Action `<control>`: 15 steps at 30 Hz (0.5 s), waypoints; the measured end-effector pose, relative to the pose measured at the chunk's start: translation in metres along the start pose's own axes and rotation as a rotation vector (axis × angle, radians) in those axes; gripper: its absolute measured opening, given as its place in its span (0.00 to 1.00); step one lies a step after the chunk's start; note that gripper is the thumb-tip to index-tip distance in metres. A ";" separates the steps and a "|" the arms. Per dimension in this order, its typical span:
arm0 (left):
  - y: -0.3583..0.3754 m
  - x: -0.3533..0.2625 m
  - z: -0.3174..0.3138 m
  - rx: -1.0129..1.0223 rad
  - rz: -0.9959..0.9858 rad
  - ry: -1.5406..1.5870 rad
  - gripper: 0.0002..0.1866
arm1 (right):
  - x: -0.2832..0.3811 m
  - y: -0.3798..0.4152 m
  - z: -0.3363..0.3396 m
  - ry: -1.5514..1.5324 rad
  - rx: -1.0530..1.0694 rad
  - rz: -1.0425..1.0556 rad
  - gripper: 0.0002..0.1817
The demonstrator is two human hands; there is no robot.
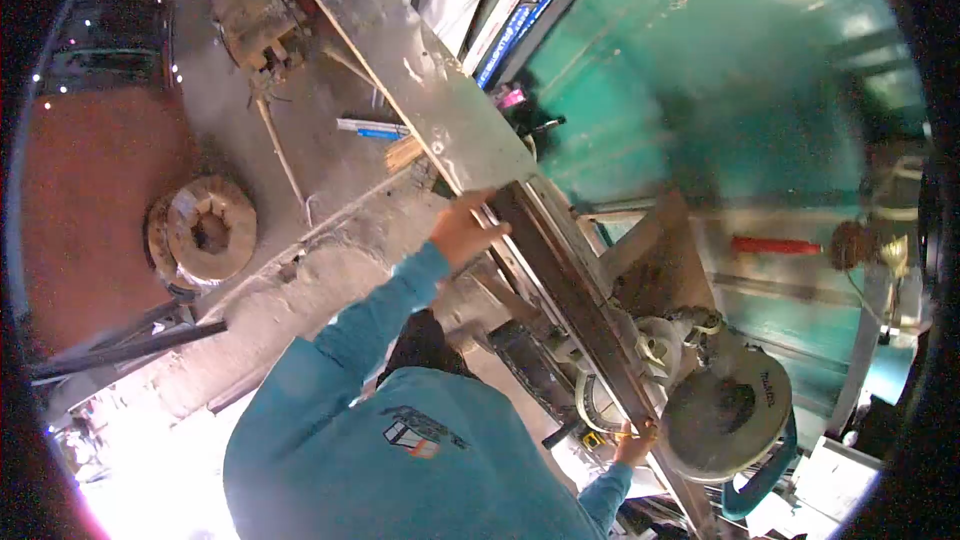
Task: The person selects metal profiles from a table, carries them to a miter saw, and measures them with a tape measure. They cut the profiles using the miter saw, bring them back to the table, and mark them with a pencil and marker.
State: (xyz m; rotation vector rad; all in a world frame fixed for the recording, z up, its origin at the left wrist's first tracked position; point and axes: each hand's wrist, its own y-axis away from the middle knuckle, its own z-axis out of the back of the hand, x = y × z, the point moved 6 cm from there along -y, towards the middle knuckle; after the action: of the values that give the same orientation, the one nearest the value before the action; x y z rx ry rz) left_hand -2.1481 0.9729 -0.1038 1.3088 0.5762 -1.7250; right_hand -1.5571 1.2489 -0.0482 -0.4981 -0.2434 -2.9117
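Note:
A long dark metal bar (575, 285) lies slantwise across the bed of a cut-off saw with a round guard (728, 410) and a teal handle. My left hand (468, 232) grips the bar's upper end, its thumb and fingers at the edge. Farther down, beside the saw guard, my right hand (636, 443) has its fingers bent round the lower part of the bar. Near those fingers is a small yellow-and-black patch (594, 439), too small to identify. Both arms are in teal sleeves.
A grey metal-topped bench (445, 90) runs up from the bar's end. Green metal panels (640, 70) stand behind it, with long boxed stock (525, 20) leaning nearby. On the left are round discs (210, 230) and a reddish-brown surface (105, 210). A red-handled brush (780, 245) hangs at right.

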 end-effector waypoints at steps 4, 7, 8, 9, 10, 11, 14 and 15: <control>0.038 -0.002 -0.028 0.068 0.049 0.434 0.29 | -0.002 -0.021 -0.011 0.267 0.020 0.055 0.42; 0.056 0.043 -0.014 -0.160 0.160 0.754 0.25 | -0.001 -0.024 -0.002 0.137 0.088 0.043 0.40; 0.062 0.064 -0.001 -0.269 0.186 0.657 0.22 | -0.004 -0.025 -0.001 -0.141 0.135 0.025 0.39; 0.070 0.084 0.014 -0.375 0.214 0.556 0.18 | -0.008 -0.027 0.002 -0.116 0.131 0.021 0.39; 0.079 0.097 0.027 -0.433 0.310 0.480 0.16 | -0.022 -0.034 0.002 -0.087 0.145 0.001 0.39; 0.087 0.109 0.041 -0.491 0.403 0.400 0.14 | -0.003 -0.034 0.002 -0.063 0.161 -0.015 0.38; 0.121 0.150 0.054 -0.504 0.447 0.263 0.11 | -0.026 -0.046 0.001 -0.006 0.201 0.047 0.38; 0.133 0.151 0.050 -0.504 0.459 0.267 0.11 | -0.058 -0.055 0.003 -0.189 0.160 0.039 0.37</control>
State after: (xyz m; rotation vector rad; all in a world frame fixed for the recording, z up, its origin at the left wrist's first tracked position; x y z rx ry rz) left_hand -2.0717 0.8115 -0.2090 1.1897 0.7366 -0.9586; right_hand -1.5133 1.3116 -0.0729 -0.7423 -0.4822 -2.7787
